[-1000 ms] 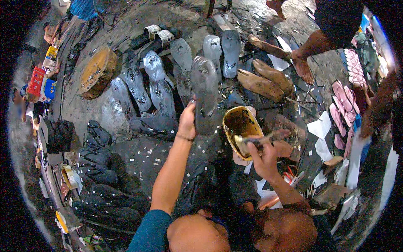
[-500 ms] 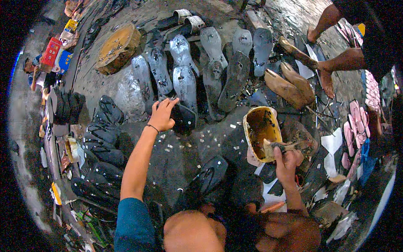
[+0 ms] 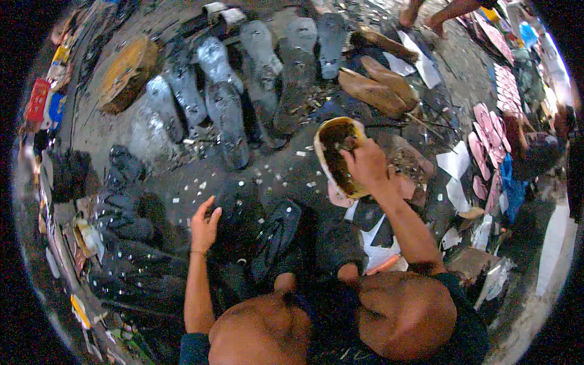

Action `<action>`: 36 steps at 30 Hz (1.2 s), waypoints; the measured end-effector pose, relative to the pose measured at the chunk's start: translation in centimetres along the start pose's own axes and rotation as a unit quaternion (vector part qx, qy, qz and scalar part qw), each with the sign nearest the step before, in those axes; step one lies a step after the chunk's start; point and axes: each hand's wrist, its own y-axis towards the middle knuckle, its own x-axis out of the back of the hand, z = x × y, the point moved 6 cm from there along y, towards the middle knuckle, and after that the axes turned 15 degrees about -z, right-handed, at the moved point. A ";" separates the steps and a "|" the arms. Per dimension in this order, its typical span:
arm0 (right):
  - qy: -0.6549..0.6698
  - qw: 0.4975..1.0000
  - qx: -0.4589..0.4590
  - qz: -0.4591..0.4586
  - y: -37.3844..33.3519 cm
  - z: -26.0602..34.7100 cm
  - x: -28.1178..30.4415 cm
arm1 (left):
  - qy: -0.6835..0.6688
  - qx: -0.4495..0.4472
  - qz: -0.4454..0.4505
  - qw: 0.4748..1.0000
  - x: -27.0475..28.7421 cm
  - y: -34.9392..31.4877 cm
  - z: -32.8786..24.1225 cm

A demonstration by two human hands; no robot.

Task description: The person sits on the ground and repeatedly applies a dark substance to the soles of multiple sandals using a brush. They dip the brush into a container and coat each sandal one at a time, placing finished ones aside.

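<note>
My left hand (image 3: pixel 205 224) is closed at the edge of a black sole (image 3: pixel 236 204), dark and blurred against the dark ground. My right hand (image 3: pixel 368 163) reaches over a yellowish tub (image 3: pixel 321 152) with brown, glue-like residue inside. Its fingers are closed and point down into the tub; what they hold is hidden there. Between my feet and the tub lies a black sandal (image 3: pixel 286 225) with a strap. Several grey soles (image 3: pixel 228 118) are set out in rows beyond my hands, their upper faces shiny in places.
Wooden foot forms (image 3: pixel 374 88) lie beyond the tub. A round wooden block (image 3: pixel 128 73) stands far left, with black sandals (image 3: pixel 131 213) piled nearer. Pink sandals (image 3: pixel 485 134) and white scraps (image 3: pixel 453 161) lie to the right. Another person's feet (image 3: pixel 433 25) show at far right.
My left hand has moved nearer to me, with the black sole beside it. My right hand has gone from the tub's near rim to over its inside. The view has shifted.
</note>
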 end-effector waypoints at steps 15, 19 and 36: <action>0.165 0.960 -0.073 0.215 -7.1 -2.1 9.8 | 0.116 -0.246 -0.016 0.962 -4.7 -3.8 -2.3; 0.418 0.860 -0.197 0.215 -5.6 2.9 12.4 | 0.176 -0.262 0.042 0.948 -5.7 -1.6 -2.2; 0.547 0.829 0.112 0.043 1.2 17.2 11.8 | -0.780 0.293 0.230 0.503 -8.0 -2.2 -15.5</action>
